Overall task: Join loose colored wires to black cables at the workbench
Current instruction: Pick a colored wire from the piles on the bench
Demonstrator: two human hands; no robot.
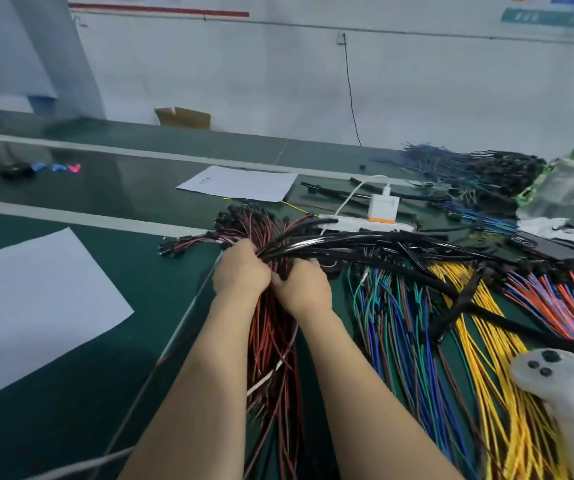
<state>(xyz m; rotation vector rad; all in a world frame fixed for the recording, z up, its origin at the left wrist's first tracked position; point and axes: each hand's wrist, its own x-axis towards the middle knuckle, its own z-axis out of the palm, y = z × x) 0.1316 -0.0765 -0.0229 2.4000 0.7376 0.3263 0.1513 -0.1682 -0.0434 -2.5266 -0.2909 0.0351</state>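
Head view: two hands point(240, 273) point(301, 289) grip black cables point(348, 241).

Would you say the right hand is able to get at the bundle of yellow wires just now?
Probably not at once: the right hand grips the bunch of black cables, and a black sleeved cable lies across the yellow wires.

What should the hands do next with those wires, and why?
Probably tease one red wire free and line it up with one black cable end: the left hand and right hand grip whole bunches there, too many to join at once.
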